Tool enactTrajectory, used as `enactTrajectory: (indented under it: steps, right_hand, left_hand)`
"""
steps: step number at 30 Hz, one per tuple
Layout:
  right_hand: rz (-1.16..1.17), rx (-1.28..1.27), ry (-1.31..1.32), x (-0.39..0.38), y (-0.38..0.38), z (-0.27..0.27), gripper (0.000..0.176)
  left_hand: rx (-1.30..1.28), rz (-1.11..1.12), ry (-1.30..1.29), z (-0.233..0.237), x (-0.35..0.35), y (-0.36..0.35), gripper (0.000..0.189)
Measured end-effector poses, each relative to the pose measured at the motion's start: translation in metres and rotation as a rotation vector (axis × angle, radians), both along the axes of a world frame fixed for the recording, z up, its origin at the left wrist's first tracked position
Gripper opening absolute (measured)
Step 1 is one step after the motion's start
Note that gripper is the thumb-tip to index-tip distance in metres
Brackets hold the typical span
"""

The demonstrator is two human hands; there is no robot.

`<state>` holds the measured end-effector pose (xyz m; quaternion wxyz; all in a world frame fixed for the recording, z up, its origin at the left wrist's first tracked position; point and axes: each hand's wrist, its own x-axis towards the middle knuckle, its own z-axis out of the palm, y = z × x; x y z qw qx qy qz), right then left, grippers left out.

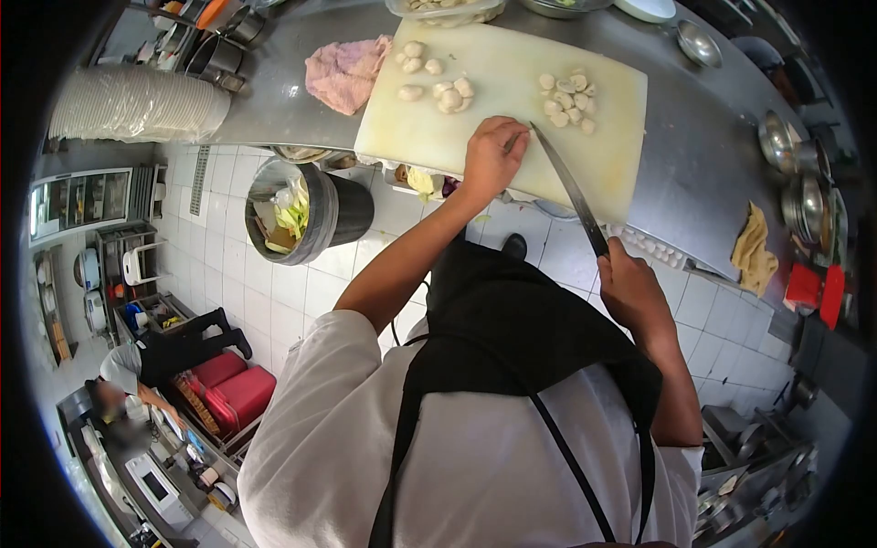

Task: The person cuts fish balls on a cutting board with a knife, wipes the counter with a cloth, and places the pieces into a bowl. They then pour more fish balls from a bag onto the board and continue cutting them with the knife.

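Note:
My right hand [632, 288] is wrapped round the handle of a long kitchen knife [570, 181]. Its blade slants across the pale cutting board [607, 87], with the tip close to my left hand [496, 155]. That hand is over the board's near edge, fingers curled together; whatever they hold, if anything, is hidden. Beyond it lie whole button mushrooms in a small cluster [451, 95], with a few more mushrooms [414, 57] further back and a single mushroom [411, 93] to the left. Right of them is a pile of mushrooms that look cut [570, 99].
A pink cloth [345, 73] lies left of the board, and a clear container [448, 9] stands behind it. Below the counter is a lined bin [315, 210] with vegetable scraps. Metal bowls [699, 44] and a yellow cloth [755, 251] are to the right. Another person [151, 361] works at lower left.

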<state>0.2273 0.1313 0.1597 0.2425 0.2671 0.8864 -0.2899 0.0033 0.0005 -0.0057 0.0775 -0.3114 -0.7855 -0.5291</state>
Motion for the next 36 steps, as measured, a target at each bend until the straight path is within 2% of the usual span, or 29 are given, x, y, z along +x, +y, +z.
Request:
enactTrajectory:
  steps: [5, 9, 11, 12, 15, 16, 19, 20, 23, 24, 27, 33, 36]
  right_hand:
    - [0.033, -0.019, -0.008, -0.009, 0.001, -0.023, 0.024]
    - [0.054, -0.011, 0.103, -0.026, 0.011, -0.059, 0.027]
    - [0.068, 0.014, 0.201, -0.039, 0.014, -0.06, 0.027]
    - [0.06, 0.055, 0.145, -0.045, 0.012, -0.051, 0.026]
    - [0.02, 0.073, 0.218, -0.046, 0.011, -0.039, 0.026]
    - [0.029, 0.069, 0.226, -0.043, 0.01, -0.034, 0.026]
    - [0.038, 0.036, 0.224, -0.032, 0.008, -0.022, 0.026]
    - [0.039, 0.008, 0.204, -0.028, 0.006, -0.02, 0.026]
    - [0.034, -0.048, 0.174, -0.016, 0.0, -0.029, 0.029]
    - [0.035, -0.058, 0.173, -0.015, -0.002, -0.036, 0.03]
    - [0.054, -0.056, 0.19, -0.013, 0.001, -0.056, 0.031]
    - [0.014, 0.042, 0.251, -0.01, 0.01, -0.062, 0.029]
    - [0.003, 0.049, 0.227, -0.011, 0.01, -0.06, 0.03]
  left_hand:
    - [-0.024, 0.005, 0.031, 0.002, 0.0, -0.001, 0.01]
    - [-0.04, 0.003, 0.047, 0.003, 0.002, 0.0, 0.011]
    - [-0.016, 0.006, 0.008, 0.006, 0.004, 0.005, 0.012]
    - [-0.01, 0.011, -0.018, 0.009, 0.007, 0.004, 0.013]
    - [-0.023, -0.037, 0.085, 0.016, 0.011, -0.001, 0.018]
    - [-0.036, -0.043, 0.071, 0.019, 0.011, -0.006, 0.026]
    - [-0.141, 0.124, 0.367, 0.039, -0.002, -0.026, 0.029]
    - [-0.157, 0.151, 0.422, 0.036, -0.017, -0.032, 0.044]
    - [-0.36, 0.244, 0.504, 0.055, -0.046, -0.037, 0.056]
    - [-0.426, 0.224, 0.517, 0.048, -0.059, -0.038, 0.059]
    - [-0.458, 0.086, 0.327, 0.023, -0.084, -0.037, 0.048]
    - [-0.389, 0.134, 0.427, 0.012, -0.083, -0.025, 0.035]
    - [-0.407, 0.083, 0.461, 0.017, -0.083, -0.025, 0.036]
